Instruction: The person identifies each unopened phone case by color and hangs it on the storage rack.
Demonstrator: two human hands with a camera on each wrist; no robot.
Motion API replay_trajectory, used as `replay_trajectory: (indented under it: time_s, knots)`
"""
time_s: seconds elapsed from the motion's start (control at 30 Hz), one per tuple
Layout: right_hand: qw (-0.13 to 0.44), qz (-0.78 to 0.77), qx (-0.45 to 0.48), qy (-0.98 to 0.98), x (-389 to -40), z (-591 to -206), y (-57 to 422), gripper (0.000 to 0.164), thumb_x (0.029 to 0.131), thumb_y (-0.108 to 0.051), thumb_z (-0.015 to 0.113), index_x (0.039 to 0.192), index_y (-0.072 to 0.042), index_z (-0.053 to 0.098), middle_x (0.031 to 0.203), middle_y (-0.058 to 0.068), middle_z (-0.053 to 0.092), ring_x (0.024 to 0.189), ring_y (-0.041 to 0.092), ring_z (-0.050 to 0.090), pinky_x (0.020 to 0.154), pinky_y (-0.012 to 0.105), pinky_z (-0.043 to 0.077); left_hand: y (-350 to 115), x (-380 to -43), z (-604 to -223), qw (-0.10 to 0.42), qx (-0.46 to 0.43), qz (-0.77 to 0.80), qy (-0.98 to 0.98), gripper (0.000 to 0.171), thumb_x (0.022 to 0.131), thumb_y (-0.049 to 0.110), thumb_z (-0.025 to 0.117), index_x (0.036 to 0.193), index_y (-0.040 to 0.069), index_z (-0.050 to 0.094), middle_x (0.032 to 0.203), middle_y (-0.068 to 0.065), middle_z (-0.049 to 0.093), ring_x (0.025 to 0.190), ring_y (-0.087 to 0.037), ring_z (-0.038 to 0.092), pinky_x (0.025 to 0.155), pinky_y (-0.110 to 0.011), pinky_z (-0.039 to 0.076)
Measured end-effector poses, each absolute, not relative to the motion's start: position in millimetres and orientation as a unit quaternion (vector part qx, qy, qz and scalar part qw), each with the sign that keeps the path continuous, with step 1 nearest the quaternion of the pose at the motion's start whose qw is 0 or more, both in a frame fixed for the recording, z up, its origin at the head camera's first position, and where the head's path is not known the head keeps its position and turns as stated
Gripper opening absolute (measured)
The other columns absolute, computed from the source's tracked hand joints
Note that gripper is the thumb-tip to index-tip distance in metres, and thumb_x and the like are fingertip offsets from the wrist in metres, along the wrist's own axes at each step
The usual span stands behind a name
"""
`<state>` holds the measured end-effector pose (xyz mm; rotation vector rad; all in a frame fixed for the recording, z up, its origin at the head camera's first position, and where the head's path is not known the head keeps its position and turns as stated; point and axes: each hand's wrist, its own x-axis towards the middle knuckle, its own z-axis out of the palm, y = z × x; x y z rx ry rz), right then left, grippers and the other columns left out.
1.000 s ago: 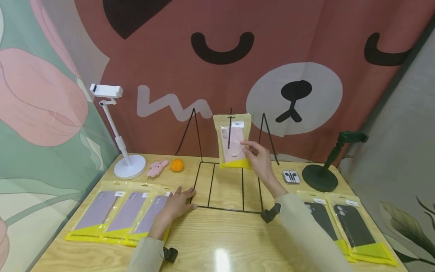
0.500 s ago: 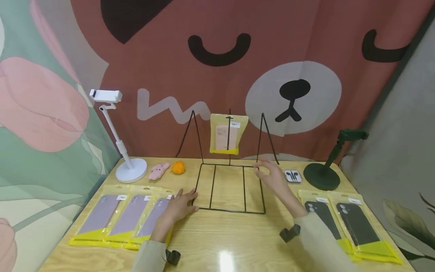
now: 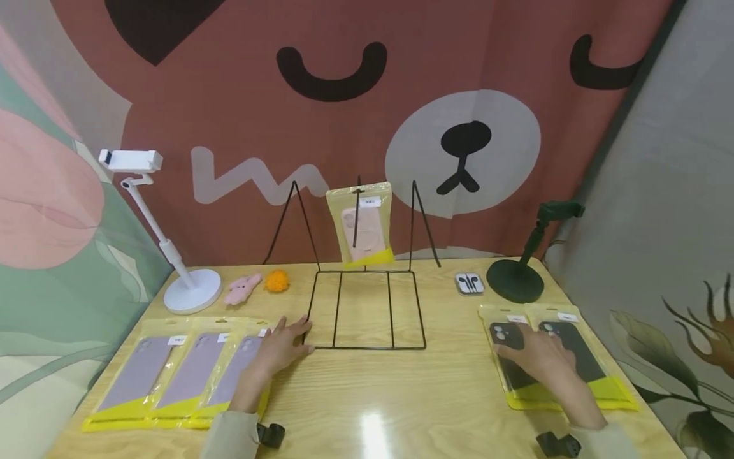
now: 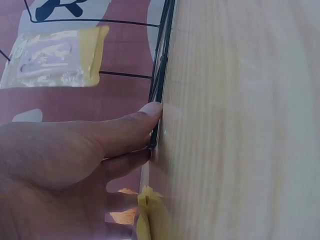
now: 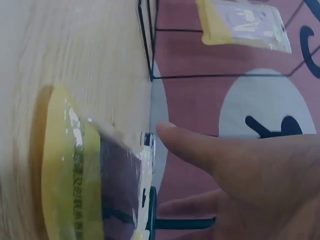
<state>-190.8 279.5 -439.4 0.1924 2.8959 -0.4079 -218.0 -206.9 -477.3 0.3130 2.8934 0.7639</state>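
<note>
My left hand [image 3: 278,347] pinches the front left corner of a black wire display rack [image 3: 373,348] between thumb and index finger, as the left wrist view shows. A pink phone case in a clear yellow-edged pouch [image 3: 367,233] hangs from the rack's middle hook, slightly tilted. Over the two pouches with dark phone cases [image 3: 579,347] at the right, my right hand [image 3: 541,354] reaches with loosely extended fingers, hiding part of the left pouch. In the right wrist view, its thumb stands apart from the dark-case pouch [image 5: 75,175]. Three pouches with purple phone cases [image 3: 137,370] overlap beside my left hand.
A white phone stand [image 3: 193,290] stands at the back left, near a pink plush toy [image 3: 243,290] and a small orange toy [image 3: 277,280]. At the back right are boxed earphones [image 3: 469,284] and a dark green phone stand [image 3: 514,280]. A printed curtain [image 3: 241,115] hangs behind.
My right hand has let go of the hanging pink-case pouch and moved right and down to the dark-case pouches. The pouch has swung on its hook. My left hand stays at the rack; the view has turned right.
</note>
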Motion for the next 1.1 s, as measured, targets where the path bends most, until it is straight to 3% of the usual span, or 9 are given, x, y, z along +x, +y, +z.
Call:
replay_trajectory:
  time_s: [0.17,0.43,0.57,0.67,0.8,1.0,1.1]
  knots:
    - [0.132,-0.107,0.054,0.984,-191.4,-446.2,280.4,0.107,0.073,-0.080,0.056,0.141,0.001,0.043,0.126,0.039,0.049,0.110,0.064,0.042,0.075,0.071,0.041,-206.3,-215.9,-475.6,0.067,0.104,0.258,0.958,0.055,0.089,0.023,0.069,0.138,0.004,0.052,0.150,-0.013,0.039,0.139,-0.051,0.018,0.105,-0.072,0.011]
    - [0.103,-0.100,0.037,0.989,-193.2,-450.9,279.3,0.102,0.073,-0.075,0.062,0.141,-0.001,0.045,0.114,0.034,0.058,0.090,0.054,0.055,0.060,0.059,0.047,-206.6,-213.8,-477.8,0.048,0.112,0.252,0.960,0.055,0.089,0.023,0.069,0.137,0.003,0.053,0.149,-0.012,0.040,0.137,-0.053,0.021,0.103,-0.074,0.014]
    - [0.089,-0.141,0.036,0.985,-194.6,-456.3,280.9,0.103,0.071,-0.069,0.069,0.142,0.001,0.041,0.114,0.039,0.051,0.095,0.057,0.052,0.061,0.061,0.047,-207.1,-216.0,-477.2,0.045,0.119,0.251,0.960,0.055,0.088,0.023,0.070,0.136,0.004,0.054,0.149,-0.012,0.040,0.137,-0.054,0.021,0.102,-0.075,0.014]
    - [0.073,-0.161,0.036,0.984,-194.4,-460.6,282.5,0.103,0.070,-0.064,0.074,0.141,0.003,0.040,0.116,0.045,0.045,0.102,0.062,0.046,0.071,0.067,0.044,-204.8,-217.9,-475.1,0.049,0.122,0.249,0.960,0.055,0.088,0.023,0.070,0.137,0.004,0.054,0.149,-0.012,0.040,0.137,-0.053,0.021,0.103,-0.074,0.014]
    - [0.032,-0.158,0.018,0.987,-193.2,-463.3,281.7,0.102,0.068,-0.058,0.078,0.139,0.006,0.042,0.111,0.043,0.050,0.099,0.061,0.047,0.076,0.067,0.042,-201.8,-220.3,-471.7,0.050,0.124,0.245,0.960,0.055,0.088,0.023,0.070,0.137,0.005,0.053,0.149,-0.011,0.040,0.137,-0.052,0.021,0.104,-0.073,0.014]
    - [0.004,-0.133,0.006,0.991,-195.0,-466.0,279.5,0.105,0.063,-0.063,0.079,0.139,0.001,0.044,0.100,0.035,0.056,0.094,0.054,0.047,0.069,0.062,0.043,-204.4,-218.0,-471.5,0.056,0.115,0.243,0.961,0.055,0.088,0.023,0.070,0.137,0.004,0.053,0.150,-0.011,0.039,0.138,-0.052,0.020,0.104,-0.073,0.014]
    - [0.002,-0.146,-0.006,0.989,-200.2,-467.5,280.2,0.098,0.068,-0.059,0.078,0.140,-0.002,0.044,0.103,0.035,0.054,0.091,0.048,0.050,0.065,0.059,0.045,-207.1,-216.5,-473.5,0.056,0.113,0.244,0.961,0.055,0.088,0.023,0.070,0.137,0.004,0.053,0.150,-0.012,0.039,0.137,-0.053,0.020,0.103,-0.074,0.014]
